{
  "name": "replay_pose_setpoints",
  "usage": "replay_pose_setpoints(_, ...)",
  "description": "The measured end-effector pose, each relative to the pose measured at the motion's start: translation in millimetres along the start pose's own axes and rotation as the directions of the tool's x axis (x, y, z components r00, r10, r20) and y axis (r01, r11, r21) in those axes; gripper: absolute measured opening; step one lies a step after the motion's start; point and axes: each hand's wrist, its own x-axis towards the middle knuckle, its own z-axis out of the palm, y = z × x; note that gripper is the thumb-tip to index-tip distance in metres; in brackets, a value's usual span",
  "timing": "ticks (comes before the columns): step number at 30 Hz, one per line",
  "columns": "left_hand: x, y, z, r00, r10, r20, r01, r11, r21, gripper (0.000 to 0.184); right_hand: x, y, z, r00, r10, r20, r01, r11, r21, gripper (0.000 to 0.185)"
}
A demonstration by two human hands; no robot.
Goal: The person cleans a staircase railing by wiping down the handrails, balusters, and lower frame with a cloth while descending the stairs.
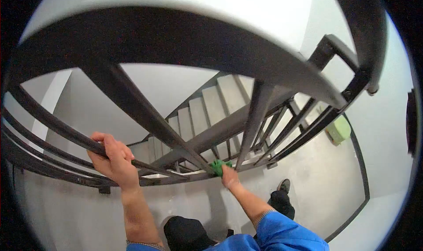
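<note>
My left hand (113, 158) is closed around a dark bar of the stair railing (66, 130), on the left side. Low down at the foot of the uprights, my right hand (229, 177) holds a green cloth (217, 167). The cloth is bunched up and touches the bottom rail beside a slanting upright (147, 112). My right fingers are partly hidden by the cloth. Across the top of the view runs the wide dark handrail (176, 35), above both hands.
Behind the railing, a flight of pale stairs (216, 103) slopes away. A light green tub-like object (339, 130) sits on the grey floor (317, 176) at the right, near the wall with its dark skirting (362, 171). My shoe (284, 186) is on the landing.
</note>
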Motion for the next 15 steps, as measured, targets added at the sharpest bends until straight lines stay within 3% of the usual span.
replay_pose_setpoints(1,-13,4,-14,0.993,-0.101,0.061,0.099,0.995,0.028,0.024,-25,13,1,0.996,0.086,0.037,-0.092,0.976,0.196,0.028)
replay_pose_setpoints(2,-28,12,-12,0.996,-0.077,0.051,0.077,0.997,0.012,0.024,-49,23,-10,0.966,0.176,0.191,-0.225,0.935,0.274,0.037)
replay_pose_setpoints(3,-43,22,-5,0.977,0.211,0.026,-0.204,0.9,0.385,0.035,-66,48,-10,0.864,0.18,0.471,-0.382,0.843,0.378,0.047)
replay_pose_setpoints(4,-60,32,4,0.877,0.47,0.097,-0.399,0.601,0.693,0.046,-101,60,-26,0.797,0.07,0.6,-0.6,0.201,0.774,0.054)
replay_pose_setpoints(6,-101,47,8,0.785,0.564,0.257,-0.583,0.53,0.616,0.065,-132,101,-29,0.794,-0.016,0.608,-0.592,-0.248,0.766,0.057)
replay_pose_setpoints(8,-126,52,22,0.849,0.394,0.354,-0.518,0.756,0.401,0.068,-138,95,-100,0.901,0.014,0.434,-0.41,-0.301,0.861,0.064)
replay_pose_setpoints(9,-120,49,34,0.896,0.295,0.333,-0.404,0.852,0.333,0.071,-133,76,-136,0.958,0.041,0.282,-0.262,-0.265,0.928,0.066)
replay_pose_setpoints(10,-118,35,49,0.924,0.186,0.334,-0.248,0.957,0.153,0.074,-122,65,-177,0.992,0.053,0.116,-0.101,-0.228,0.968,0.067)
replay_pose_setpoints(11,-117,23,66,0.949,0.146,0.278,-0.158,0.987,0.019,0.059,-113,48,-215,0.999,-0.002,-0.044,0.043,-0.248,0.968,0.07)
replay_pose_setpoints(12,-115,11,68,0.949,0.143,0.282,-0.154,0.988,0.018,0.059,-103,17,-250,0.979,-0.044,-0.201,0.182,-0.272,0.945,0.072)
replay_pose_setpoints(13,-112,1,64,0.884,-0.026,0.467,0.1,0.986,-0.133,0.048,-93,-23,-282,0.943,-0.089,-0.32,0.282,-0.292,0.914,0.052)
replay_pose_setpoints(14,-108,-5,61,0.742,-0.147,0.653,0.372,0.902,-0.219,0.04,-82,-47,-301,0.907,-0.14,-0.398,0.403,0.007,0.915,0.04)
replay_pose_setpoints(15,-104,-3,61,0.728,-0.161,0.666,0.386,0.899,-0.205,0.04,-84,-107,-341,0.901,-0.137,-0.412,0.427,0.455,0.781,0.029)
